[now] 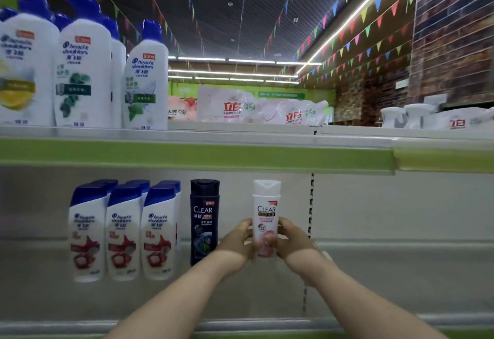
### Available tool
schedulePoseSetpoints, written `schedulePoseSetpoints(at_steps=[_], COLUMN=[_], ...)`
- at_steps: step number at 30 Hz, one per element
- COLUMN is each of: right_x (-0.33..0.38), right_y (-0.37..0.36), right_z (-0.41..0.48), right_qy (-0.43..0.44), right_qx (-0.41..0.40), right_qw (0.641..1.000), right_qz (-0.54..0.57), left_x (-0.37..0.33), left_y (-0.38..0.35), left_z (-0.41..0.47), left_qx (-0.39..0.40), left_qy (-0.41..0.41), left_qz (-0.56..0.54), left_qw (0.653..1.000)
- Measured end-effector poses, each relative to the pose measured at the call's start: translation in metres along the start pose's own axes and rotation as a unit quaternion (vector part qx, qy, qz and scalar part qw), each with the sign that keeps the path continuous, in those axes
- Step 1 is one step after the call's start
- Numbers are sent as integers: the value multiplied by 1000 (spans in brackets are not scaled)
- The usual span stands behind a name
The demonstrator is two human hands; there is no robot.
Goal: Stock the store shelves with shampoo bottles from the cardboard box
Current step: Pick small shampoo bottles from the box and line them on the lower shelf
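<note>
A white Clear shampoo bottle (266, 210) with a pink label stands upright on the lower shelf (374, 272). My left hand (238, 242) grips its lower left side and my right hand (290, 238) grips its lower right side. A dark navy Clear bottle (204, 218) stands just to the left, a hand's width away. Further left, rows of white Head & Shoulders bottles (123, 234) with blue caps and red labels stand side by side. The cardboard box is out of view.
The upper shelf (240, 151) with a green front strip carries large Head & Shoulders bottles (83, 71) at the left and white refill pouches (267, 108) behind. The lower shelf is bare to the right of the held bottle.
</note>
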State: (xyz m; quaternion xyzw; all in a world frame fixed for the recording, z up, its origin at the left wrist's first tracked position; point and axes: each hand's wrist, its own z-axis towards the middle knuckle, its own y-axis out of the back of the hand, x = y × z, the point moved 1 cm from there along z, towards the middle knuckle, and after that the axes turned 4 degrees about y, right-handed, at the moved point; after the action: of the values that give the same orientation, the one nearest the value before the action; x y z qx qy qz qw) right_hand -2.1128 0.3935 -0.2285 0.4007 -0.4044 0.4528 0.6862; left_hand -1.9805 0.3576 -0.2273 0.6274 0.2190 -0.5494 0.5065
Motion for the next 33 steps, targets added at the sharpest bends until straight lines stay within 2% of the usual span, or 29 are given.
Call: schedulePoseSetpoints(at_steps=[2, 7, 10, 13, 16, 20, 23, 28, 33], right_x=[6, 15, 20, 26, 41, 64, 78, 81, 53], right_y=[-1, -2, -3, -8, -26, -58, -85, -142, -204], right_z=[-4, -19, -29, -40, -56, -86, -108, -146, -183], right_qy=[-5, -124, -164, -168, -147, -137, -136, -162, -204], right_qx=[0, -15, -58, -89, -93, -95, -88, -112, -105], right_qw=[1000, 992, 984, 979, 984, 985, 984, 974, 967], right_qz=[-5, -26, -42, -78, -47, -48, -67, -112, -114], left_x=[-3, -9, -11, -12, -14, -12, -12, 18, 80], left_y=[-3, -6, -3, 3, 16, 45, 72, 111, 131], left_z=[-6, -21, -33, -47, -65, -97, -126, -173, -216], left_qx=[9, 16, 3, 21, 38, 22, 26, 51, 76], left_qy=[16, 118, 101, 88, 69, 31, 32, 29, 91], left_qz=[78, 102, 132, 87, 19, -25, -80, -8, -41], left_qw=[997, 988, 986, 992, 997, 999, 996, 998, 992])
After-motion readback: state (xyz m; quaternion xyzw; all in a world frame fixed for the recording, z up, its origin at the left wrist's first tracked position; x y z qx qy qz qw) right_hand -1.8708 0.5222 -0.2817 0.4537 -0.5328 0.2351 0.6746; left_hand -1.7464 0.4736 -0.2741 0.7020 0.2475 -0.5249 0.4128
